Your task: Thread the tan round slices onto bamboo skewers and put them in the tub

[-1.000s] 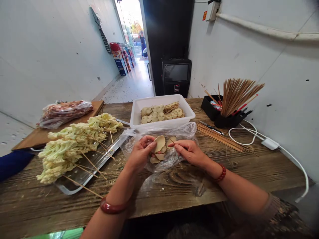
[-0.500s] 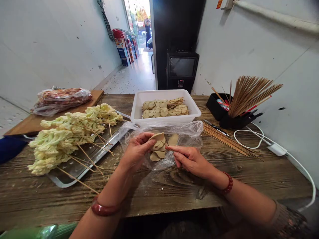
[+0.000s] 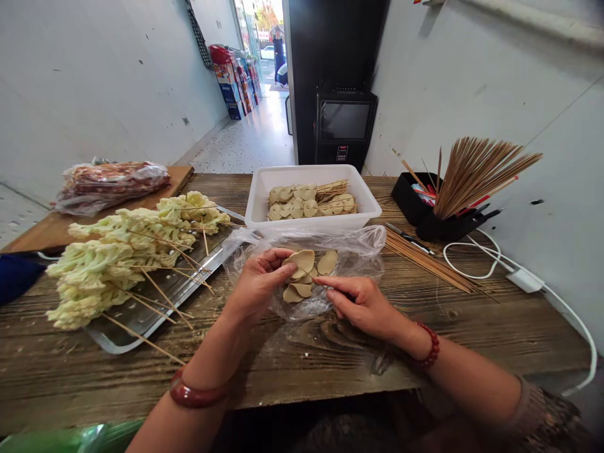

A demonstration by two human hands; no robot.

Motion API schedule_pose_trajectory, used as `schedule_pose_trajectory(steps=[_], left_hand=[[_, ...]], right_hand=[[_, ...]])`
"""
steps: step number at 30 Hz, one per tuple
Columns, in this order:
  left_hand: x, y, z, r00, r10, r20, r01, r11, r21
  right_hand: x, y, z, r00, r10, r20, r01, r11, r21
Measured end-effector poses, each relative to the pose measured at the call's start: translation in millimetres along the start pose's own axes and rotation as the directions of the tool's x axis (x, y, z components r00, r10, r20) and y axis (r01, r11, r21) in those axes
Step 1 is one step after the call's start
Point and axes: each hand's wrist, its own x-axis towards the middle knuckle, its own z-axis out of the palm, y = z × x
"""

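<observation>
Head view: two bare hands are working over a crumpled clear plastic bag on the wooden table.
Left hand: is pinching a thin tan slice between thumb and fingers, above the bag.
Right hand: is gripping a thin skewer, its fingers closing round one end (whether the tip is piercing the slice, I cannot tell).
Loose slices: are lying on the bag, just below and beside the held one.
White tub: is standing behind the bag, holding skewered slices.
Cauliflower: is resting on a metal tray to the left, with sticks jutting out.
Spare skewers: are lying right of the bag, near a black holder that is keeping more upright.
</observation>
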Motion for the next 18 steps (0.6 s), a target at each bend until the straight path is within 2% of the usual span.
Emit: schedule_pose_trajectory(steps=[7,18], left_hand=[[0.9,-0.2,-1.9,0.999,0.027,-0.017,-0.027,0.999,0.032],[0.5,2.3,-1.2,1.000,0.020,-0.021,-0.020,1.000,0.001]], right_hand=[[0.6,0.8,0.8,0.996,0.075,0.052,-0.078,0.995,0.058],[0.8,2.9,2.0,0.992,0.107,0.073,-0.111,0.992,0.055]])
